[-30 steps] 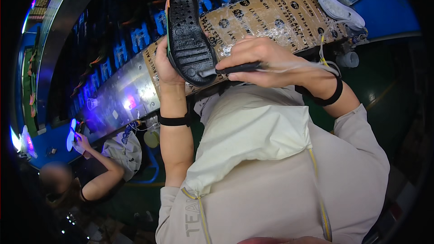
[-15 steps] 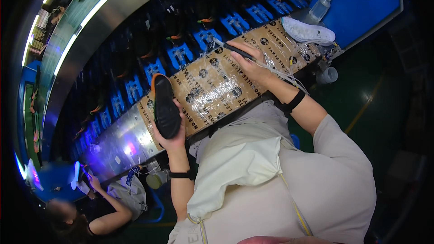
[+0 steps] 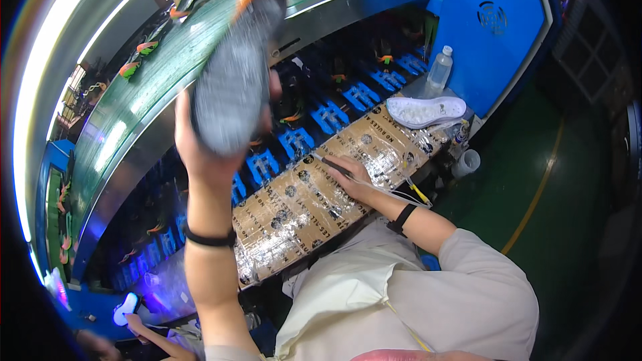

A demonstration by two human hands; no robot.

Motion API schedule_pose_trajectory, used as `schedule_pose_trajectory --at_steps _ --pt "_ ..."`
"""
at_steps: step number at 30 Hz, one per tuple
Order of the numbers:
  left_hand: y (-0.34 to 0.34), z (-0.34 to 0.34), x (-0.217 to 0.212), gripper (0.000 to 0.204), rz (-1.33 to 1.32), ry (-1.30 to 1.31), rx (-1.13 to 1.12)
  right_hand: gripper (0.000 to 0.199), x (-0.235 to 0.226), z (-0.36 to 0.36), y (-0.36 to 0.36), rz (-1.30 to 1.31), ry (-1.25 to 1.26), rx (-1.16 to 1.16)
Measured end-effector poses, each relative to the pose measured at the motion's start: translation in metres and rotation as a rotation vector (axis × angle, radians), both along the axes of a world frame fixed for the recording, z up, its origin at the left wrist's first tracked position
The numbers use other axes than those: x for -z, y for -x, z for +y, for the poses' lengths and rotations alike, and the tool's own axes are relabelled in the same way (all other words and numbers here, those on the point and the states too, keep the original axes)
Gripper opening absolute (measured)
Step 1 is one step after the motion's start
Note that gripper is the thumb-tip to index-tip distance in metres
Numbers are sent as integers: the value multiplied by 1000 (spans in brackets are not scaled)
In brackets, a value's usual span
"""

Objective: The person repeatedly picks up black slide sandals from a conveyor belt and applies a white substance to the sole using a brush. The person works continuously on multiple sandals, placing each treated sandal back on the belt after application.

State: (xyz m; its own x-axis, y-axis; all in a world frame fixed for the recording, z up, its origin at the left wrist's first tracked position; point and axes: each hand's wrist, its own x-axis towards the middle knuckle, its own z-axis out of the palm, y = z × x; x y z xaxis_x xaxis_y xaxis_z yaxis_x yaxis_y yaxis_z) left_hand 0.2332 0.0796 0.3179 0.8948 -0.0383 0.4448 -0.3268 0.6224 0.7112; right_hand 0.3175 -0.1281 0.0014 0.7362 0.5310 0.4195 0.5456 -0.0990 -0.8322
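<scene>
The left hand (image 3: pixel 214 154) is now lifting the shoe sole (image 3: pixel 234 73) high above the bench, where half a second ago it was holding it low at the cardboard's edge. It is gripping the sole by its lower end, fingers wrapped around the sides. The sole's long axis is running nearly upright, leaning slightly right, its orange-rimmed end pointing up toward the green conveyor belt (image 3: pixel 167 73), its grey speckled face turned to the camera. The right hand (image 3: pixel 351 177) is resting closed around a dark pen-like tool (image 3: pixel 332 166) on the taped cardboard sheet (image 3: pixel 301 214), nearer the body than before. A white insole (image 3: pixel 426 111) is lying at the sheet's far end, beside a plastic bottle (image 3: pixel 439 71).
</scene>
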Motion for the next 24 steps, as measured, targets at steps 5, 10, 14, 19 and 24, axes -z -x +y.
schedule_pose_trajectory --at_steps 5,10,14,19,24 --pt "-46 -2 -14 61 348 -450 -341 33 12 7 -2 18 -121 -16" --pt "-57 32 -17 46 198 -1008 -860 34 -4 8 -1 69 -40 -73" --pt "-87 75 -35 62 92 -1622 -1379 33 3 12 0 73 -95 -90" --pt "-141 63 -48 113 537 -1689 -1241 33 12 12 -6 79 -120 -96" --pt "-169 93 -45 86 322 -1902 -972 33 -1 12 -2 78 -48 -143"
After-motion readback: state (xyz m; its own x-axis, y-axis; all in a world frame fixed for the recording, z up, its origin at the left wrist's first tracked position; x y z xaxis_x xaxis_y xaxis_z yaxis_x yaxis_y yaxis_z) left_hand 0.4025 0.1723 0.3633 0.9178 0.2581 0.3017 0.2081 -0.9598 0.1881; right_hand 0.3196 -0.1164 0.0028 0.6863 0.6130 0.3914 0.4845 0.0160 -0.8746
